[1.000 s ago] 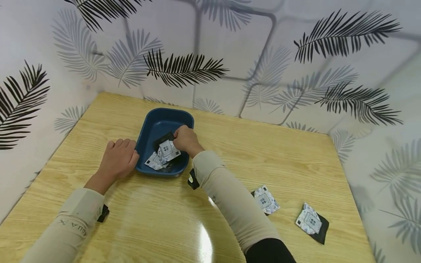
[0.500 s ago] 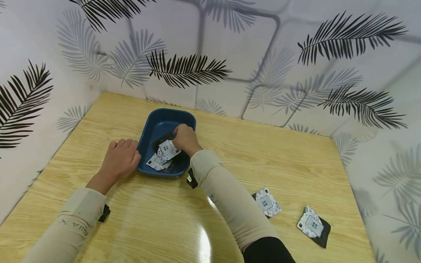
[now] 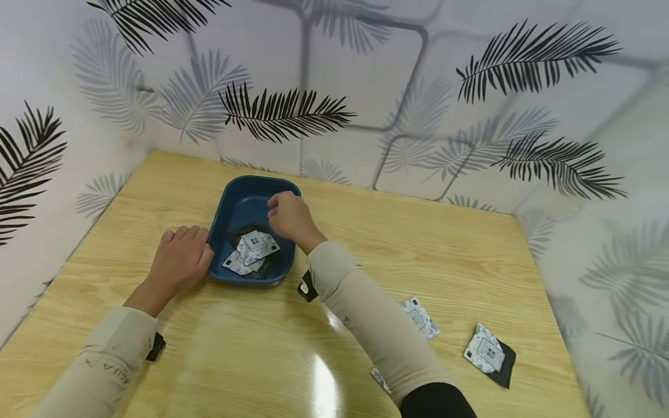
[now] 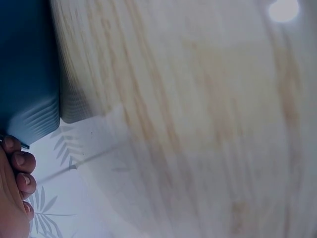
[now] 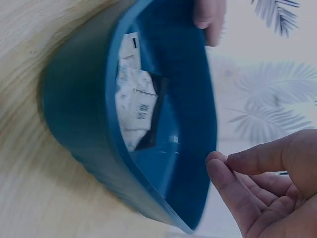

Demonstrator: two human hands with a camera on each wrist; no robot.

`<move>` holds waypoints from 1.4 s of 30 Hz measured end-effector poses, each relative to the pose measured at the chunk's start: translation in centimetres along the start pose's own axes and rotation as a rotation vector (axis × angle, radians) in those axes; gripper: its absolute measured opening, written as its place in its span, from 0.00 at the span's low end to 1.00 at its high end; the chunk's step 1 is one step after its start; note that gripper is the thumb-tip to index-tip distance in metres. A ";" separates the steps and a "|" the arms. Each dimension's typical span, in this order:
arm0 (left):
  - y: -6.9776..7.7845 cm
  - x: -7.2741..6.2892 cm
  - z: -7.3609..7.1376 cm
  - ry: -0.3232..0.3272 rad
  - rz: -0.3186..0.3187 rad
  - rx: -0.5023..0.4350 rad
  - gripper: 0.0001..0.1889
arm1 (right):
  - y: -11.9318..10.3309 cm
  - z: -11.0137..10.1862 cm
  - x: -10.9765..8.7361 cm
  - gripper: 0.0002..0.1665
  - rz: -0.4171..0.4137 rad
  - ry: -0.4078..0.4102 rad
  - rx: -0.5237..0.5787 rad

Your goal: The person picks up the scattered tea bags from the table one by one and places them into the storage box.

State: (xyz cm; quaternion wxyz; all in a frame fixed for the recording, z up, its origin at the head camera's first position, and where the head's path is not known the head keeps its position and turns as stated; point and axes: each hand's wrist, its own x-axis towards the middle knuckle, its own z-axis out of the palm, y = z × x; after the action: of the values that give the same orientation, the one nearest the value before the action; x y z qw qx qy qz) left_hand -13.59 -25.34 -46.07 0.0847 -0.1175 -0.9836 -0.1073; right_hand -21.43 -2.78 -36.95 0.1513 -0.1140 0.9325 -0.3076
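The left hand (image 3: 182, 257) is gripping the bin (image 3: 241, 208) by its rim; the right hand (image 3: 290, 216) is hovering above it, holding nothing, fingers loosely bent. Packets (image 3: 256, 244) are lying inside, others on the tabletop (image 3: 235, 348).

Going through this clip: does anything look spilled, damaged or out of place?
Nothing looks spilled or damaged in these views. The overlapping packets in the blue bin lie askew, at differing angles. Loose packets lie outside it on the table, one apparently mostly hidden by the right sleeve: untidy, hardly alarming.
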 end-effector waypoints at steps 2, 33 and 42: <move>-0.1 -0.1 -0.1 -0.006 -0.001 -0.002 0.10 | -0.2 -0.8 -0.7 0.21 0.000 -0.011 0.031; -0.1 0.1 -0.4 0.018 0.027 0.007 0.10 | 13.8 -12.1 -6.0 0.22 0.173 0.101 -0.030; 0.3 0.1 -0.3 0.015 0.027 0.000 0.10 | 19.5 -13.0 -9.3 0.24 0.238 0.032 -0.167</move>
State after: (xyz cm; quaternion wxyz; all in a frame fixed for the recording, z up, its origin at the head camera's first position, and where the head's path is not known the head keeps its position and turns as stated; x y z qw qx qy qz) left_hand -13.61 -25.14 -45.73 0.0936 -0.1301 -0.9812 -0.1071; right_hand -19.72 22.37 -36.96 0.1618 -0.0101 0.9640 -0.2106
